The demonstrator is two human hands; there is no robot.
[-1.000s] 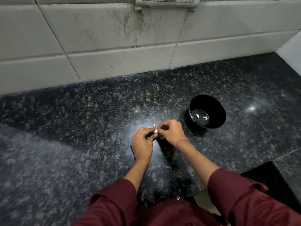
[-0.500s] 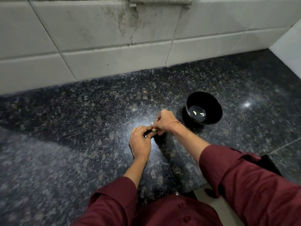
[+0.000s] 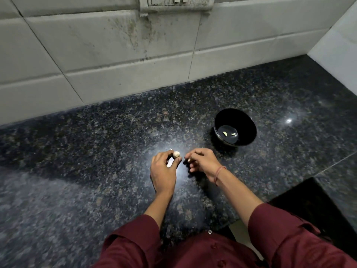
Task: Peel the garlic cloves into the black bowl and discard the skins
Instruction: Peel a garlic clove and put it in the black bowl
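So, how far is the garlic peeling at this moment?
Done: two peeled cloves lie in the black bowl. In hand: the left hand holds a garlic piece at its fingertips; the right hand pinches a small pale bit, clove or skin unclear. Left: peeling this garlic and discarding skins.

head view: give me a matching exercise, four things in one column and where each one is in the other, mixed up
Things
1. garlic
2. peeled cloves
3. black bowl
4. small pale bit

Places
a. pinched by the right hand
b. standing on the counter, right of both hands
c. held at the fingertips of the left hand
d. lying in the bottom of the bowl

Pairs: 1-c, 2-d, 3-b, 4-a
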